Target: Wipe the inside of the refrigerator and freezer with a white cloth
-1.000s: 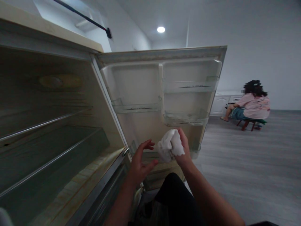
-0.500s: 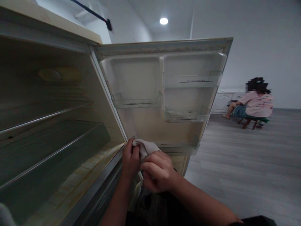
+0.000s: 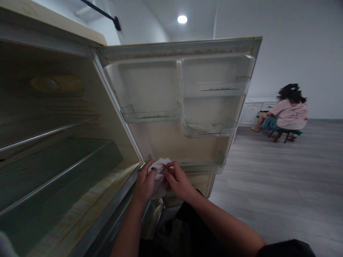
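Note:
A crumpled white cloth (image 3: 160, 167) is between my two hands, in front of the hinge side of the open fridge door (image 3: 160, 141). My left hand (image 3: 145, 182) is closed on the cloth's left part, the thumb lying over it. My right hand (image 3: 178, 180) pinches the cloth from the right with bent fingers; its fingertips are partly hidden in the folds. Behind the hands, the lowest clear door bin (image 3: 200, 167) runs across the door. The fridge interior (image 3: 107, 171), with stained walls, lies to the left of my left hand.
Two glass shelves with metal front trims (image 3: 50, 132) cross the fridge. A yellowish lamp cover (image 3: 57, 84) is on its inner wall. Upper door bins (image 3: 210, 128) hang on the door. At the right, a person in a pink shirt (image 3: 291, 114) sits on a low stool (image 3: 285, 134) by white cabinets (image 3: 250, 113).
My right hand has loosened from a fist into a pinch on the cloth. The cloth has gone from a folded, stretched shape to a bunched one, hanging lower between the hands. The view has shifted slightly.

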### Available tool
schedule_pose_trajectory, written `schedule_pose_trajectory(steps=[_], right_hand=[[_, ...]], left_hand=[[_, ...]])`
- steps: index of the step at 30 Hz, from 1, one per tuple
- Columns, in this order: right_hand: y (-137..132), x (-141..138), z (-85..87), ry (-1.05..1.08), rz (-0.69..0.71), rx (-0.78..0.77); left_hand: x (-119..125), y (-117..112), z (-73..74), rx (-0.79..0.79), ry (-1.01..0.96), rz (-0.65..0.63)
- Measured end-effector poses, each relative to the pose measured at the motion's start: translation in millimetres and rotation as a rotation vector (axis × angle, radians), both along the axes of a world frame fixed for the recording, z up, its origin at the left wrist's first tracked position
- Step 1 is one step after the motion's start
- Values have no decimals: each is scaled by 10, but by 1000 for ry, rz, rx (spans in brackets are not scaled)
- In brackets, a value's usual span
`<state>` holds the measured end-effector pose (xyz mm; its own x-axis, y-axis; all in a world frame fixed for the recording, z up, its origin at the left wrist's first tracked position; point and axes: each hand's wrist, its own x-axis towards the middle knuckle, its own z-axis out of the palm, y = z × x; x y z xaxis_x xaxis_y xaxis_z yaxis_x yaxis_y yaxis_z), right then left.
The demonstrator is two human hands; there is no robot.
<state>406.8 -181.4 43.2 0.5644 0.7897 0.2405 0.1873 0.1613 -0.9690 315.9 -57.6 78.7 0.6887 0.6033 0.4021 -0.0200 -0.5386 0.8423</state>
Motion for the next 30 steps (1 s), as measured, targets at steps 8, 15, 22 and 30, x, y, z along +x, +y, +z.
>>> schedule_pose_trajectory(steps=[8,15,22,30], right_hand=[[145,-44,-154,240,51,115],[275,-72,-366,789,18,180],[263,-31,-323,1080,123,361],[191,103,-364,741,173,327]], left_hand=[[-97,-12,0,327,114,-227],[-85,-152,-89,477,162,-293],[-82,-324,-71,447,102,-475],[-162,-338,-62,321,154,-445]])
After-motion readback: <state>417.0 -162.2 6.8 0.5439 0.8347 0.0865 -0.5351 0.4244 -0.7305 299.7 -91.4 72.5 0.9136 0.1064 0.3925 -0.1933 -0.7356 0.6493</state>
